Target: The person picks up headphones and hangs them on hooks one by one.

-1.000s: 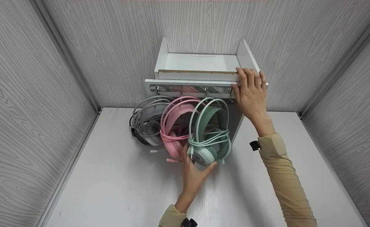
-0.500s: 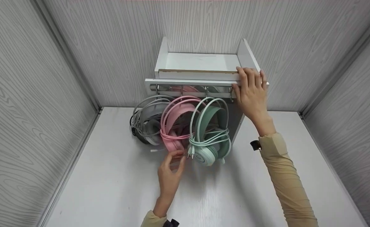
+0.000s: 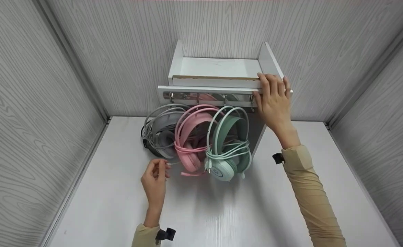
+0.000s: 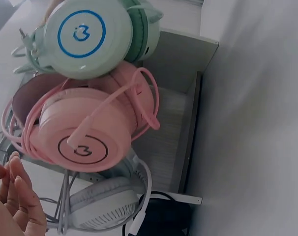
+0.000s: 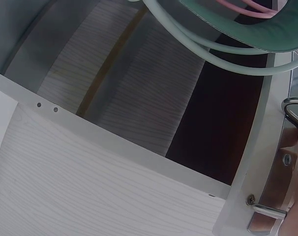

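Nearest us, the left hand (image 3: 153, 180) sits just beside the grey headset (image 4: 104, 209) — fingers loosely bent toward the thumb, nothing visibly held. If they catch its cable (image 4: 64, 201), we could pull the coil loose. The mint headset (image 3: 223, 170) and pink headset (image 3: 188, 161) hang beside it, overlapping, so a bump to one might swing or tangle its neighbour. Above, the hooks (image 5: 270, 212) carry the sets; a hard tug could lift one off onto the surface (image 3: 102, 192). The right hand (image 3: 274, 99) grips the rail (image 3: 215, 90) — should that hold slacken during a pull, we think the rack (image 3: 218, 67) could shift or tip.
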A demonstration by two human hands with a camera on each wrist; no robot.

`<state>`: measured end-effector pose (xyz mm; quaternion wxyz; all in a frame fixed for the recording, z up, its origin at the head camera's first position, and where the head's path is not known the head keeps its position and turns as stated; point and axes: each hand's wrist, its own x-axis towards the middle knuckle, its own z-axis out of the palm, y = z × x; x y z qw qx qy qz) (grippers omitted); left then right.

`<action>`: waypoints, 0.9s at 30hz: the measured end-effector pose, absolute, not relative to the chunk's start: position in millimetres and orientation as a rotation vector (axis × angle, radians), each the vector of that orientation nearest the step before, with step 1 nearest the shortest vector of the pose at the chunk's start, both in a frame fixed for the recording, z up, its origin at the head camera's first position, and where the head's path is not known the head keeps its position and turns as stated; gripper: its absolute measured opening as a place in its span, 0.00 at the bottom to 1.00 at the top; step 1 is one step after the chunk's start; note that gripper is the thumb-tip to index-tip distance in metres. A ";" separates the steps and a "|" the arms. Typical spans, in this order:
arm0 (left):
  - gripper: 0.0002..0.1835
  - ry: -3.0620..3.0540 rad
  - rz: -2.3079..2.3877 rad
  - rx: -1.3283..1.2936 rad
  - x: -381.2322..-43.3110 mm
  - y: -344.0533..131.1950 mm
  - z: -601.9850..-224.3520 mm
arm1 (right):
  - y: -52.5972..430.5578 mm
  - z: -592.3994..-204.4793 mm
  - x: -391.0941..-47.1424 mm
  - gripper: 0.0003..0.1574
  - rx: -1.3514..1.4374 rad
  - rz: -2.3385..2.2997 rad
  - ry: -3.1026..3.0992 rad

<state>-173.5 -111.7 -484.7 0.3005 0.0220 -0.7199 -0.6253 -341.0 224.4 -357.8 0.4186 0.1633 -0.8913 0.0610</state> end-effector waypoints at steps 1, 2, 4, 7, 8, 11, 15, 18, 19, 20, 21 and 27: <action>0.11 -1.902 -1.659 0.072 -175.3 -115.9 -484.7 | 224.3 -358.0 -340.8 0.33 0.410 0.154 -2.237; 0.11 -1.893 -1.655 0.084 -177.1 -119.8 -484.8 | 224.3 -358.2 -340.8 0.33 0.410 0.154 -2.239; 0.12 -1.882 -1.643 0.103 -181.1 -127.4 -484.6 | 224.1 -358.0 -340.9 0.33 0.410 0.157 -2.240; 0.12 -1.867 -1.636 0.130 -187.8 -137.4 -484.4 | 223.8 -357.3 -341.1 0.33 0.408 0.159 -2.243; 0.12 -1.864 -1.637 0.142 -190.0 -140.4 -484.3 | 223.7 -357.2 -340.9 0.33 0.408 0.159 -2.244; 0.14 -1.844 -1.682 0.196 -198.2 -149.8 -485.3 | 223.2 -357.1 -340.4 0.33 0.404 0.159 -2.246; 0.17 -1.817 -1.768 0.296 -212.6 -161.8 -492.9 | 223.7 -357.7 -340.9 0.33 0.402 0.162 -2.238; 0.19 -1.830 -1.794 0.378 -227.3 -171.3 -510.0 | 223.7 -358.4 -341.8 0.33 0.401 0.159 -2.232; 0.20 -1.847 -1.787 0.402 -232.4 -173.9 -516.4 | 223.6 -358.4 -342.1 0.33 0.401 0.158 -2.229; 0.21 -1.865 -1.776 0.427 -237.4 -176.6 -522.8 | 223.5 -358.4 -342.5 0.33 0.401 0.154 -2.228; 0.21 -1.878 -1.766 0.449 -242.4 -178.9 -529.1 | 223.3 -358.4 -342.7 0.33 0.402 0.151 -2.227; 0.22 -1.976 -1.701 0.537 -264.8 -185.6 -549.3 | 224.0 -358.4 -342.8 0.33 0.402 0.149 -2.230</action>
